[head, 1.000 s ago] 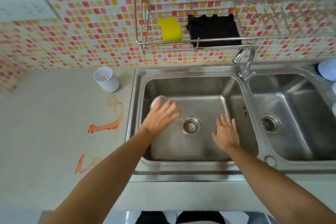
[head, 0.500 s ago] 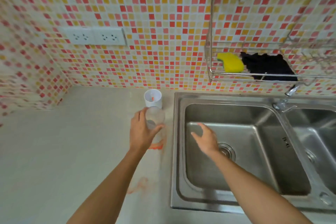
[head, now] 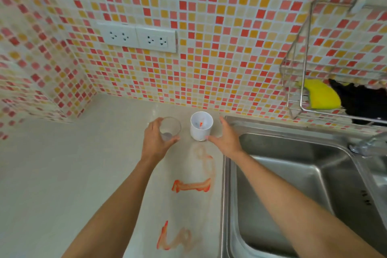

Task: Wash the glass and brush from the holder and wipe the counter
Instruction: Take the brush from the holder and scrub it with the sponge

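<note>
My left hand (head: 154,142) grips a clear drinking glass (head: 170,129), held upright just above or on the beige counter (head: 62,174), left of a white cylindrical holder (head: 201,126). The holder stands at the back of the counter by the sink's left rim and has an orange smear inside; no brush shows. My right hand (head: 227,139) is spread, its fingertips beside the holder's right base, nothing in it. Orange-red smears (head: 191,186) streak the counter in front of the holder, with more smears (head: 167,239) nearer me.
A steel double sink (head: 293,184) fills the right side, its tap (head: 368,144) at the far right. A wire rack (head: 301,90) on the tiled wall holds a yellow sponge (head: 321,96) and a black cloth (head: 362,100). Wall sockets (head: 138,38) sit above the counter.
My view swung left from the sink to the counter. My left hand carried the glass out of the basin to beside the holder. My right hand left the basin and reached the holder.
</note>
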Motion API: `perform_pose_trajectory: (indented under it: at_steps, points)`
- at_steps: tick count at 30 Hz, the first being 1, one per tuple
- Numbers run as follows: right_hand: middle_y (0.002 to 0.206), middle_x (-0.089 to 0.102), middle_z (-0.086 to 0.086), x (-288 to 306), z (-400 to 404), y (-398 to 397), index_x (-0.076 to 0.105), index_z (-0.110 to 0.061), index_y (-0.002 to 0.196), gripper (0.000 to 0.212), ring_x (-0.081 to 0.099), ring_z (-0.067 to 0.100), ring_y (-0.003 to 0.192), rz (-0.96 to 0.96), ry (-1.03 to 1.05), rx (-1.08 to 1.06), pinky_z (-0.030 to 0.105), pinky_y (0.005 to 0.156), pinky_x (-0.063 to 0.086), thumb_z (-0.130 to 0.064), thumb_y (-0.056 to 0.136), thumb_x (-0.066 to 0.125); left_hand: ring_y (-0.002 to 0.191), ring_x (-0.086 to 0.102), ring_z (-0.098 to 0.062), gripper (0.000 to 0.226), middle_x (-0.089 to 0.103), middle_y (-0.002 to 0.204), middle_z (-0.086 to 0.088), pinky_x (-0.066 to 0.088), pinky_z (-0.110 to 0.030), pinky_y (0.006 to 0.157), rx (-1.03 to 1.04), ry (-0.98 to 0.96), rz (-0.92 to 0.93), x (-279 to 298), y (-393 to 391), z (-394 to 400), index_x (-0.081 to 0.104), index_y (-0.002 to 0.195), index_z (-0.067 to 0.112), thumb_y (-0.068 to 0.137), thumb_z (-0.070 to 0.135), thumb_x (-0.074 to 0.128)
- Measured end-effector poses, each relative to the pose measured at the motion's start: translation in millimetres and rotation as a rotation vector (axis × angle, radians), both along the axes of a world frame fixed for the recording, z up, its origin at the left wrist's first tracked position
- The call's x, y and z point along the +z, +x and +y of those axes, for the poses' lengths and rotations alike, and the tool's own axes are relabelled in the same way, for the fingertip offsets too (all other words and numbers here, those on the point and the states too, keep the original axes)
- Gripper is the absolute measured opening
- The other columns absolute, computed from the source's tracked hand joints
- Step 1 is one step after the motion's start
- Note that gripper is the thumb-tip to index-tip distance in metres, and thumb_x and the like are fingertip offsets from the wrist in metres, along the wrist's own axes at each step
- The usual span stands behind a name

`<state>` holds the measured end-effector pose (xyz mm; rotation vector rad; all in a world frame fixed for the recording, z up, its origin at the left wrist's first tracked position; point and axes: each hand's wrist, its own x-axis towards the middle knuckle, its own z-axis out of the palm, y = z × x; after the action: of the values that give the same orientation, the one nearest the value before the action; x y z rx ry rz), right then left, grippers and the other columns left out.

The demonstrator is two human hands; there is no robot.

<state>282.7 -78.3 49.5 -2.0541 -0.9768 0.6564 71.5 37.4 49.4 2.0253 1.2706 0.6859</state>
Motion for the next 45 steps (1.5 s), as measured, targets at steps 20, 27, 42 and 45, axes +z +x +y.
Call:
perform_pose_trajectory:
  at_steps: [20, 27, 42, 45]
  points:
    - [0.132, 0.053, -0.012, -31, 27, -11, 0.036, -0.039, 0.136, 0.08, 0.052, 0.011, 0.117, 0.163, 0.151, -0.02, 0.022, 0.09, 0.045, -0.029, 0.073, 0.083, 0.132, 0.038, -0.026, 0.081, 0.044, 0.143, -0.008, 0.029, -0.045, 0.112, 0.039, 0.153, 0.112, -17, -3, 19, 0.035, 0.145, 0.013, 0.082, 0.054, 0.067]
    - [0.128, 0.053, -0.017, -35, 29, -12, 0.034, -0.046, 0.133, 0.074, 0.053, 0.011, 0.114, 0.16, 0.155, -0.017, 0.033, 0.094, 0.05, -0.035, 0.076, 0.08, 0.112, 0.05, -0.026, 0.025, 0.065, 0.119, -0.005, 0.039, -0.034, 0.097, -0.466, 0.333, 0.203, 35, 85, 38, 0.067, 0.118, 0.016, 0.098, 0.018, 0.053]
    - [0.126, 0.059, -0.008, -41, 34, -14, 0.031, -0.044, 0.136, 0.078, 0.058, 0.017, 0.113, 0.087, 0.115, -0.062, 0.043, 0.092, 0.053, -0.044, 0.074, 0.079, 0.091, 0.057, -0.023, 0.019, 0.071, 0.101, -0.008, 0.046, -0.029, 0.079, -0.739, 0.377, 0.503, 39, 120, 50, 0.075, 0.102, 0.01, 0.094, 0.01, 0.058]
    - [0.124, 0.06, -0.008, -42, 35, -15, 0.034, -0.042, 0.133, 0.075, 0.059, 0.017, 0.11, 0.048, 0.122, -0.077, 0.042, 0.089, 0.055, -0.042, 0.073, 0.08, 0.09, 0.057, -0.026, 0.02, 0.071, 0.098, -0.01, 0.047, -0.031, 0.081, -0.704, 0.428, 0.481, 36, 119, 47, 0.075, 0.102, 0.009, 0.095, 0.011, 0.056]
